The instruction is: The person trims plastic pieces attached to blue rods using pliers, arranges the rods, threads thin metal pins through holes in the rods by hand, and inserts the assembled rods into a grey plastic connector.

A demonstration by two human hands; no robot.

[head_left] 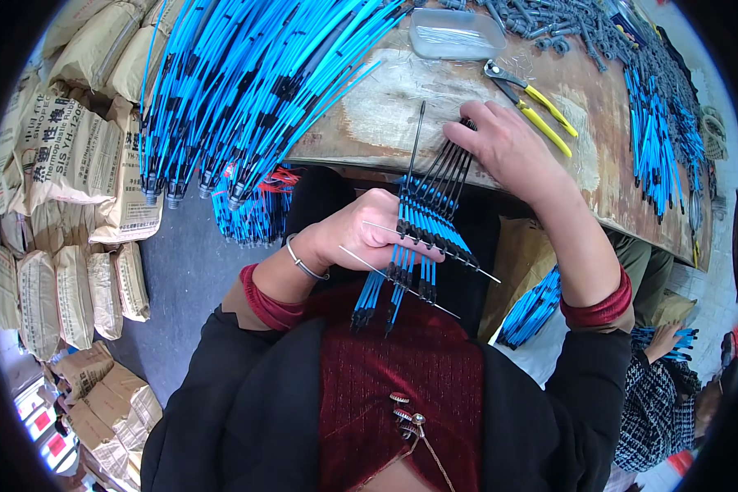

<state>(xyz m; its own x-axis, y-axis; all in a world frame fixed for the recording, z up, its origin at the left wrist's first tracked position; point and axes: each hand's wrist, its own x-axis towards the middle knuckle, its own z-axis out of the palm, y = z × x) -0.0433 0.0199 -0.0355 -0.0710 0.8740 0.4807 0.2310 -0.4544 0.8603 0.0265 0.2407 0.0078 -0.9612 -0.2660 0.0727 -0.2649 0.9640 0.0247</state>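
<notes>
My left hand (371, 234) is closed around a bundle of short blue rods with black joints (430, 217), held in front of my chest. Thin metal wires (484, 272) run crosswise through the joints and stick out on both sides. The fingers of my right hand (500, 143) are bent round the black upper ends of the same bundle, just over the table edge; its fingertips are partly hidden. One dark thin rod (419, 131) stands apart, up and left of the others. Pliers with yellow handles (545, 119) lie beyond my right hand.
A clear plastic box (457, 37) of thin metal pins sits on the worn wooden table (377, 107). Long blue rods (238, 90) hang over its left edge. Grey fittings (549, 25) are heaped at the back. Paper sacks (74, 156) line the left; a co-worker's hand (662, 340) shows at right.
</notes>
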